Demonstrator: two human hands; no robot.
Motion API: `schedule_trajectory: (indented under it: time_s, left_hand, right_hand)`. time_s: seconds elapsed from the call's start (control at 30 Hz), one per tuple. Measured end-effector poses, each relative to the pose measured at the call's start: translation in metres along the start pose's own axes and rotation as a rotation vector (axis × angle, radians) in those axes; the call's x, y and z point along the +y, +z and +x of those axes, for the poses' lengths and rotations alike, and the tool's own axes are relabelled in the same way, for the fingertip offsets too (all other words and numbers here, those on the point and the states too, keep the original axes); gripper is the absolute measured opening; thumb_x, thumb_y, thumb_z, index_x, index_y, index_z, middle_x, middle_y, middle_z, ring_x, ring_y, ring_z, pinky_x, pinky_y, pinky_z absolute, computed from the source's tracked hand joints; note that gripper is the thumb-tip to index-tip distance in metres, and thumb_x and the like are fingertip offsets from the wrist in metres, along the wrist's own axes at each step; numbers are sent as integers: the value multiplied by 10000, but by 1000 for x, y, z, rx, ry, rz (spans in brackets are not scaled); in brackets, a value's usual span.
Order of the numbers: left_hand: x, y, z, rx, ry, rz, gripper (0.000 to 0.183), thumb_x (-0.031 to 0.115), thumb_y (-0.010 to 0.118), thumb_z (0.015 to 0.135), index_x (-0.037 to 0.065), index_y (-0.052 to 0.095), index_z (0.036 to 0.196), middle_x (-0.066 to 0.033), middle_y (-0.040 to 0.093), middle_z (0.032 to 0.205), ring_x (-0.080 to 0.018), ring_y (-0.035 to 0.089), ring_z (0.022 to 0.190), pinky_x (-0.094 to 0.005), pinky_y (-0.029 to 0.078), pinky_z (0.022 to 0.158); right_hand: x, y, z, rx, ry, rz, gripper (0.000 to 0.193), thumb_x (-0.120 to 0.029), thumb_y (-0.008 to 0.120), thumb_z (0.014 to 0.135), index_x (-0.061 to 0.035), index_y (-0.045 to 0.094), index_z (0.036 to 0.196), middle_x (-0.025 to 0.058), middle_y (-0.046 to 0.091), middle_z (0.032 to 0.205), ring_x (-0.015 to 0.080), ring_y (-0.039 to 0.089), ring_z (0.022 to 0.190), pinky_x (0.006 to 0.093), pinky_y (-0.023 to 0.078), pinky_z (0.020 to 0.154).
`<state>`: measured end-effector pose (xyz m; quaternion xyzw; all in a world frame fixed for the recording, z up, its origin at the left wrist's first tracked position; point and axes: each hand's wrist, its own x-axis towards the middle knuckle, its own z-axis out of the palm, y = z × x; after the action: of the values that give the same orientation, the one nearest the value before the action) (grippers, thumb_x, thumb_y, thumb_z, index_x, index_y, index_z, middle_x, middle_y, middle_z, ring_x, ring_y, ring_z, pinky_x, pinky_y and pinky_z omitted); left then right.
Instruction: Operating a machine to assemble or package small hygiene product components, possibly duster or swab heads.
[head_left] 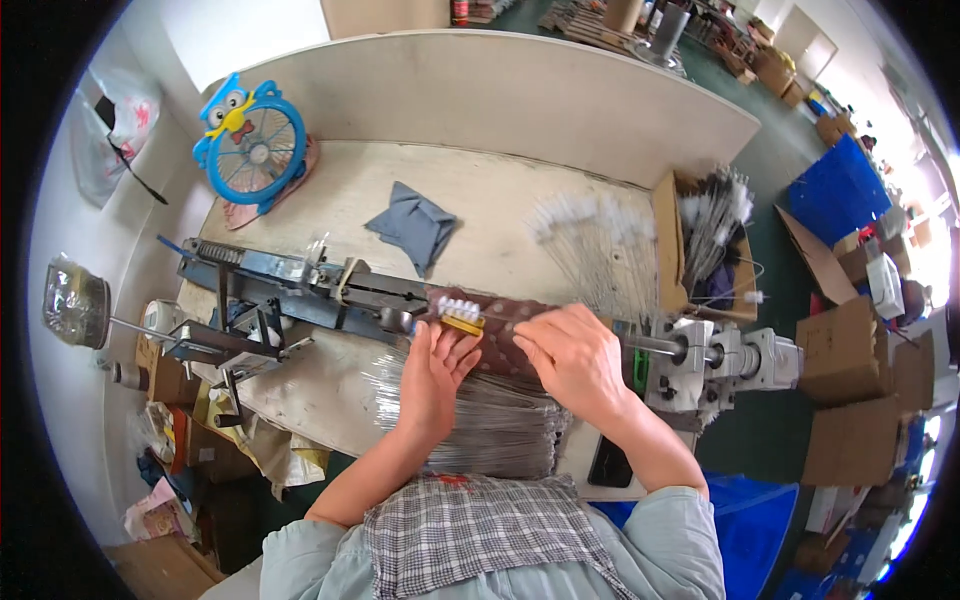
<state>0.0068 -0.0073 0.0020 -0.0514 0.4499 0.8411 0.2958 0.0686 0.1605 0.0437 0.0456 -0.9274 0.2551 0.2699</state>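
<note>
the right hand [578, 358] covers part of the brown, pale-dotted cloth [502, 348]; its fingers are pinched together, and anything between them is hidden. the left hand's [430, 388] fingers are half curled against the small yellow-and-white bristled brush [463, 318] at the cloth's left end; whether they grip it, i cannot tell. red print on the clear plastic bag [92, 160] is illegible.

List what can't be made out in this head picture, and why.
All in the head view:
Right hand: the hand itself hides what, if anything, it pinches.
Yellow-and-white piece at the left hand: too small to tell whether it is gripped.
Wire bundle: partly covered by the left hand.
Cardboard, lower left: cut off by the lower edge.
</note>
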Motion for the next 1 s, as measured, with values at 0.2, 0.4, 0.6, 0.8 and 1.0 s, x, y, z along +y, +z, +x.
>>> schedule_trajectory:
  time_s: [0.2,0.4,0.6,0.8,1.0]
  left_hand:
    - [12,-50,-25,75,-4,131,438,286,545,897,35,469,1248,-118,533,1222,-220,541,1061,-354,439,871]
    - [46,-222,-29,637,128,-465,335,382,617,832,64,581,928,-42,597,765,-125,549,650,-230,453,586]
    - [121,-386,-55,1046,478,-134,306,410,648,830,115,590,885,18,610,803,-60,563,718,-193,425,568]
    - [87,-356,-37,954,486,-200,343,477,601,835,142,586,908,28,622,875,-89,552,876,-239,399,731]
    - [13,-182,-15,287,95,-293,264,300,523,898,67,579,1007,-67,619,987,-189,594,915,-345,484,841]
  right_hand:
    - [23,13,-78,-533,228,-70,127,-205,636,779,-86,666,811,47,608,803,242,612,728,354,497,605]
    - [11,1,-66,-502,195,-150,117,-213,640,769,-98,647,746,41,566,728,230,618,725,366,500,576]
    - [9,-3,-65,-555,219,-213,59,-145,614,776,-90,634,774,55,564,761,241,616,749,377,500,597]
    - [3,-14,-66,-538,241,-178,187,-45,559,776,-85,621,948,77,554,822,266,603,793,377,497,638]
    - [10,-18,-73,-552,232,-203,229,-31,563,764,-85,618,979,82,553,835,276,598,790,386,494,644]
